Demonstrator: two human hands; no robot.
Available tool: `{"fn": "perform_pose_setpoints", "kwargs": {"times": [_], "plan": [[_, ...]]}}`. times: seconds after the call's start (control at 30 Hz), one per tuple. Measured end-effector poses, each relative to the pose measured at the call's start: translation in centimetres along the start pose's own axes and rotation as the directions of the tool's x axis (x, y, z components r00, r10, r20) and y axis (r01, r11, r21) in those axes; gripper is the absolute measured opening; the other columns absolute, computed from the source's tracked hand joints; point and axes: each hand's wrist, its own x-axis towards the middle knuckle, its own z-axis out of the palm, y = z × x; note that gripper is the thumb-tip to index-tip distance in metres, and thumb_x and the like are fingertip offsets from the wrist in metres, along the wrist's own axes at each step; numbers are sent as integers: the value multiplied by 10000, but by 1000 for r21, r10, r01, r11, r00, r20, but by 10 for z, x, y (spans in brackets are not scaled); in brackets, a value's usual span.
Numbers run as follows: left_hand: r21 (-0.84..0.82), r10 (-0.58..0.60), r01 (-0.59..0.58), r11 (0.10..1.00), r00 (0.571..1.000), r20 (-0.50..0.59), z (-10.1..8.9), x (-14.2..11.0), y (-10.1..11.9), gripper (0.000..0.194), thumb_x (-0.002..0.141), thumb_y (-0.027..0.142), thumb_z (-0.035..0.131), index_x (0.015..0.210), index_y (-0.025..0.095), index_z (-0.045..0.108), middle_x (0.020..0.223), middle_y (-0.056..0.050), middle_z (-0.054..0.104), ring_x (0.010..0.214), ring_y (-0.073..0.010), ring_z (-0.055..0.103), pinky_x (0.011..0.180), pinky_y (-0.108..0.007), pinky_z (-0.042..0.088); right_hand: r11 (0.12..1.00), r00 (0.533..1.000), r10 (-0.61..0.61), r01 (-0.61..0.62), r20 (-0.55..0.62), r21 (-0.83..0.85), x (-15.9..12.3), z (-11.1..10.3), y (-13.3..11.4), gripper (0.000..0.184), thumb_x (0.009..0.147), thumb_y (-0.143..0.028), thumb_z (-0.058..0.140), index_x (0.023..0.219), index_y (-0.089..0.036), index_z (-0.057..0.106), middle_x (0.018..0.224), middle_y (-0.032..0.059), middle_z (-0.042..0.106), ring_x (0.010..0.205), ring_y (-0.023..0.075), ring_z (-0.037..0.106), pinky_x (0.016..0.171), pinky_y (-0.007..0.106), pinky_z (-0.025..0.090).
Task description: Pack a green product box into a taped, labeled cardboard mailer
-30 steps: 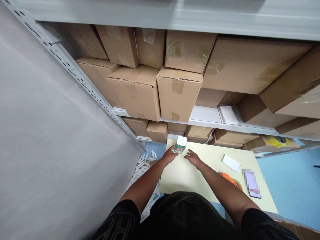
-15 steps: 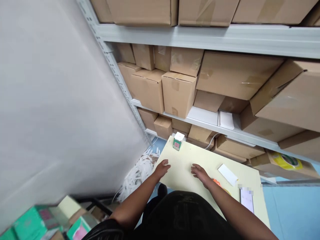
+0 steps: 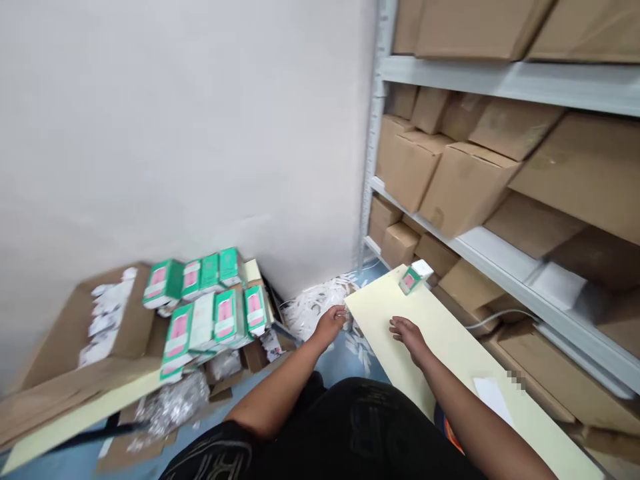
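My left hand point(image 3: 330, 325) hovers off the table's left corner, fingers loosely curved and apart, with nothing in it. Over the pale yellow table point(image 3: 450, 340) is my right hand point(image 3: 407, 335), also empty, its fingers spread a little. A small green and white box with a pink panel point(image 3: 411, 279) stands at the far corner of the table, beyond my right hand. Near my right forearm lies a white card or paper point(image 3: 493, 399). Part of an orange and dark round item point(image 3: 450, 430) shows beside that forearm.
At left, several green and pink boxes point(image 3: 226, 315) lie in rows near an open carton point(image 3: 135, 320) holding white pieces. Clear plastic bags point(image 3: 175, 403) sit below. White paper strips point(image 3: 320, 299) cover the floor by the wall. A metal shelf point(image 3: 373, 133) bears cardboard boxes point(image 3: 470, 187).
The view has swung left, bringing the rows of green boxes and the carton into sight. Both hands remain raised and empty; the left is now off the table's edge.
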Motion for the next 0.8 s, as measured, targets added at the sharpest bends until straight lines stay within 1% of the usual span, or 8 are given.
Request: {"fn": "perform_pose_setpoints", "kwargs": {"times": [0.1,0.2,0.33,0.43,0.53,0.67,0.73,0.8], "plan": [[-80,-23,14,997,993,-114,-41,-25,-10,358,797,275,717,1139,170,689,1191,-124,725,967,-210,695,741,-297,569,1000,998,7,-6,70,-10,0,39,-16,452,701,-495,806,1045,-206,753,1146,128,783,1027,294,758,831,372,588],[-149,-32,0,989,976,-215,-85,-53,-24,374,791,286,718,1145,171,684,1203,-130,722,974,-212,693,738,-289,558,999,988,-14,19,155,-37,-5,88,-30,451,669,-499,821,1016,-217,758,1118,117,792,1020,302,757,813,368,582],[-232,-32,-50,971,942,-334,-150,-95,-47,388,787,305,721,1145,163,678,1229,-144,717,1022,-224,691,741,-279,551,997,966,-56,68,253,-41,-17,164,-43,484,638,-523,831,1010,-223,758,1072,105,803,1008,312,759,776,361,582],[-276,-41,-83,958,910,-414,-203,-129,-65,363,792,302,716,1125,161,680,1220,-137,722,1017,-217,697,736,-266,547,994,944,-93,107,317,-28,-31,229,-50,498,638,-536,833,1017,-222,757,1103,109,799,1033,311,757,802,360,587],[-314,-65,-99,944,878,-473,-260,-164,-82,345,797,295,727,1115,166,686,1219,-129,727,994,-211,702,738,-265,550,987,906,-129,157,404,-36,-54,298,-53,478,664,-540,825,1013,-220,762,1160,118,788,1054,309,754,847,374,588],[-319,-82,-127,939,819,-568,-334,-214,-104,367,799,293,746,1141,172,692,1219,-126,729,1048,-224,695,767,-271,555,975,840,-160,218,519,-51,-94,390,-52,477,678,-555,823,1012,-219,770,1138,122,793,1041,320,754,859,399,581],[-318,-99,-129,939,785,-611,-366,-238,-115,373,801,320,746,1139,170,694,1202,-122,732,1036,-221,694,778,-280,557,966,804,-168,251,571,-69,-114,431,-51,470,670,-572,825,975,-218,777,1108,122,798,1049,332,748,855,407,576],[-325,-115,-136,936,753,-648,-394,-261,-126,381,799,354,743,1128,169,695,1172,-119,736,1010,-219,695,781,-289,557,949,759,-175,299,627,-97,-132,467,-50,447,668,-584,823,916,-214,783,1083,122,801,1060,340,737,867,414,571]]}}
